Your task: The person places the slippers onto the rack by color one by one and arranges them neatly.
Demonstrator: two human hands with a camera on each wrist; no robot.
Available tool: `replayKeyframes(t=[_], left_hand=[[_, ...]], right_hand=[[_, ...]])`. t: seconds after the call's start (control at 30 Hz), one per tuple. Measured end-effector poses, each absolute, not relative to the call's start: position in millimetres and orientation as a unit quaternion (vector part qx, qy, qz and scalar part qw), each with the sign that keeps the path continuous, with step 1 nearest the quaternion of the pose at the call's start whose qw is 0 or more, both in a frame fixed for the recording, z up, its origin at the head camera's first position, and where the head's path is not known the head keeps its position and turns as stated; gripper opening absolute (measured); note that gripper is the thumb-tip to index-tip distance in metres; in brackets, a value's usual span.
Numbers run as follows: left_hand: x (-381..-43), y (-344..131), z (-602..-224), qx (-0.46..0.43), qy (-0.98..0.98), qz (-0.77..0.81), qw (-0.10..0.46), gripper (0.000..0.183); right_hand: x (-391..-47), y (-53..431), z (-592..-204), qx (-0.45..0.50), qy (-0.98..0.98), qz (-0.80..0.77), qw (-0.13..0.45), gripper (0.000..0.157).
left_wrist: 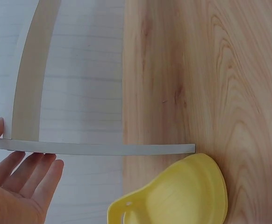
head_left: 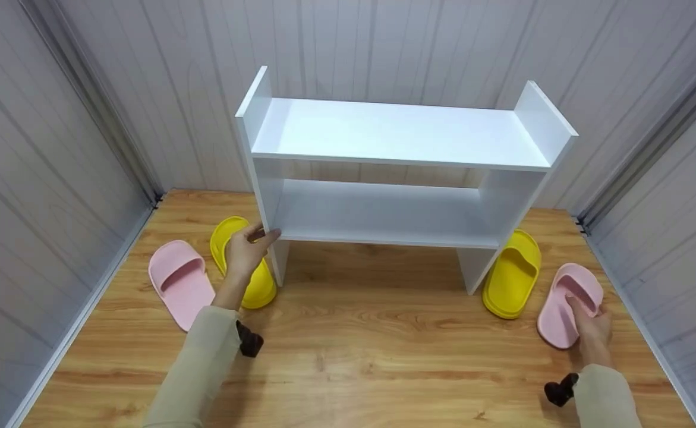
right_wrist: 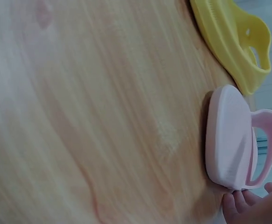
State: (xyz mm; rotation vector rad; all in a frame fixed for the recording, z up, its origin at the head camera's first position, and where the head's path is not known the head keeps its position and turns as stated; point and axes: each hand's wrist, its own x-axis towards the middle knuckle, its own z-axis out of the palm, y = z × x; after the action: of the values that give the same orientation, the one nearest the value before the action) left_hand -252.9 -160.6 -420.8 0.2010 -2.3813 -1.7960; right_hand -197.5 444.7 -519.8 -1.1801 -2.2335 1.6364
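A white two-tier shelf [head_left: 383, 134] stands upright on the wooden floor against the back wall. My left hand [head_left: 245, 252] grips its left side panel [left_wrist: 98, 149], thumb on the inner face and fingers on the outer. Beside that hand lie a yellow slipper [head_left: 260, 287] and a pink slipper [head_left: 188, 291], both left of the shelf. My right hand [head_left: 592, 330] holds another pink slipper [right_wrist: 232, 135] by its outer side, close to the strap; part of the grip is hidden. A second yellow slipper [head_left: 511, 276] lies between it and the shelf's right panel.
Pale wood-patterned walls [head_left: 38, 196] enclose the floor [head_left: 371, 351] at the left, back and right. The right wall [head_left: 668, 226] runs close beside the right pink slipper. A small dark device is strapped at each wrist.
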Motion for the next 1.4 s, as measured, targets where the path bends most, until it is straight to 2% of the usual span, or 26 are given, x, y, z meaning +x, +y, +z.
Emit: replayKeyframes(t=[0.27, 0.57, 0.93, 1.4], left_hand=[[-254, -162, -420, 0.060, -0.799, -0.595, 0.056, 0.047], [-254, -164, -419, 0.063, -0.805, -0.589, 0.048, 0.048], [-253, -162, -419, 0.063, -0.806, -0.586, 0.049, 0.047], [-251, -163, -416, 0.070, -0.807, -0.585, 0.033, 0.050]], right_hand=[[-196, 432, -518, -0.381, -0.816, 0.432, 0.041, 0.103], [-201, 420, -515, -0.412, -0.830, 0.375, -0.006, 0.111], [-203, 414, -518, -0.411, -0.851, 0.327, 0.004, 0.115], [-207, 413, -517, -0.424, -0.852, 0.308, -0.019, 0.113]])
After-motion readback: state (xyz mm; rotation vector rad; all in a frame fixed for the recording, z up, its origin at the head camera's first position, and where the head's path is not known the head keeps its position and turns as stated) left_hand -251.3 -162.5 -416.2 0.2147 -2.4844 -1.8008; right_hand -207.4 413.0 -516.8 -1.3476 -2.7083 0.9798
